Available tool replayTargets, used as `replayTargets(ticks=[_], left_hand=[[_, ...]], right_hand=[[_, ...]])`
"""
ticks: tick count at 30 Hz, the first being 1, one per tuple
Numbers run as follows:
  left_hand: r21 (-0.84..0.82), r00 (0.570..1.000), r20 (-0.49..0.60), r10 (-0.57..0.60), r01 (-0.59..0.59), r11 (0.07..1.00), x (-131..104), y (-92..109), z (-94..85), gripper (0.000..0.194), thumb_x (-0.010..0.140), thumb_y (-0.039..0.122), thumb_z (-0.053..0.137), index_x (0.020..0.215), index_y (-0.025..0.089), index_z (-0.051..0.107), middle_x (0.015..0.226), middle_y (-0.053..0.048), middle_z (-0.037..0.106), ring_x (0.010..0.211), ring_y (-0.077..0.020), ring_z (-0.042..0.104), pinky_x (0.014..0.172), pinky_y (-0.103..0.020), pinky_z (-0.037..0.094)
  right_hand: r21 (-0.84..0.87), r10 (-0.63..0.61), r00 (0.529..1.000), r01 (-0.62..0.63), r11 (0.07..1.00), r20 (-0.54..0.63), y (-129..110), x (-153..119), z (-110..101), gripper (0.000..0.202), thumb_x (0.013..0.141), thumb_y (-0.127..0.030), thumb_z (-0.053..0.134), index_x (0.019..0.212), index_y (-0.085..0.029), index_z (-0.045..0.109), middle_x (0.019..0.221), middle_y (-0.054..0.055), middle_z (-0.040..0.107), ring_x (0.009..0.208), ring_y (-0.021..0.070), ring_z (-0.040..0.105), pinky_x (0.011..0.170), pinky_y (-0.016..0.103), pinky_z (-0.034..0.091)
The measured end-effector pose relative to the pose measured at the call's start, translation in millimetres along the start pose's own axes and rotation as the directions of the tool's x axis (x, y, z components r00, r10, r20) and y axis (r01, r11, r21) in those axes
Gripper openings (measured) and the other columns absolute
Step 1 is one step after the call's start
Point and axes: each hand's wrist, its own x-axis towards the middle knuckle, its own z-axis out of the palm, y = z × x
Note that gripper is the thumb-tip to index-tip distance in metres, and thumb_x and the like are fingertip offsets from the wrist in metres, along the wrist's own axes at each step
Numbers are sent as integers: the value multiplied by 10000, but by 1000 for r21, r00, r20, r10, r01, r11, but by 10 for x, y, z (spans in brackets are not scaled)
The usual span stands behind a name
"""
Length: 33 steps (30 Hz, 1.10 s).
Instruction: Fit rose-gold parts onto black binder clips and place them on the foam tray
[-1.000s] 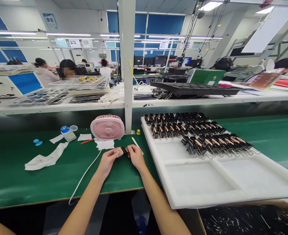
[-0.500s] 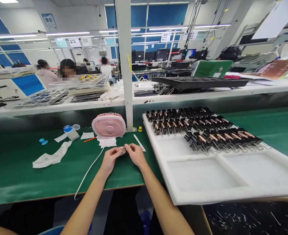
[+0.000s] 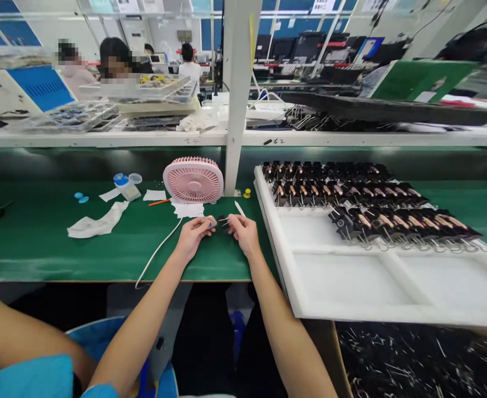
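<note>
Over the green bench mat point(image 3: 40, 243), my left hand point(image 3: 193, 236) pinches a small pale part point(image 3: 210, 223) at its fingertips. My right hand point(image 3: 245, 235) holds a small black binder clip point(image 3: 223, 221) right beside it; the two pieces are close together, and I cannot tell whether they touch. To the right lies a white foam tray point(image 3: 351, 276) with rows of black clips holding copper-coloured parts point(image 3: 363, 199) in its far compartments.
A pink desk fan point(image 3: 193, 179) stands behind my hands, its white cable point(image 3: 156, 254) running to the bench edge. A white rag point(image 3: 96, 224), paper scraps, a small bottle point(image 3: 124, 185) and blue caps lie left. A white post point(image 3: 237, 94) rises behind; a bin of clips point(image 3: 413, 359) sits lower right.
The camera has tilted downward, so the bench sits higher in view and my lap shows. My hands have drawn slightly apart; the black clip now shows at my right fingertips.
</note>
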Motion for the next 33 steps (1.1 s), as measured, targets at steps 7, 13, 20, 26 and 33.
replayTargets(ticks=[7,13,20,26,33], left_hand=[[-6,1000,-25,4,-5,1000,-21,-18,20,484,624,390,966,983,122,783,841,-96,768,651,-181,704,576,-261,521],[5,999,-31,26,-26,1000,-41,-37,31,480,622,362,969,991,122,778,869,-104,786,619,-172,705,556,-253,510],[-1,1000,-20,-3,3,1000,-53,-42,12,521,611,353,975,1032,108,791,916,-133,796,682,-228,738,661,-342,584],[33,999,-37,1,0,999,-51,-78,4,549,588,377,992,1022,99,802,894,-134,793,667,-233,739,690,-381,616],[72,999,-43,14,-10,997,-49,-48,8,578,563,392,1000,1011,88,802,841,-124,785,629,-223,726,669,-378,617]], right_hand=[[126,-30,999,34,991,-31,27,2,-24,500,795,-642,773,826,-143,748,714,50,630,584,160,561,427,234,408],[148,-17,1000,19,989,-10,60,-7,0,485,786,-609,807,828,-129,746,687,41,638,585,162,583,519,264,511],[133,15,1000,-14,991,-10,44,4,0,539,760,-662,806,829,-131,736,712,53,662,596,184,615,562,305,554],[111,23,999,-26,993,22,79,-30,-3,553,741,-664,821,843,-125,745,696,60,675,585,198,628,551,316,550],[100,29,999,-33,994,33,-10,15,72,578,724,-687,813,844,-127,732,656,45,661,571,183,606,565,300,524]])
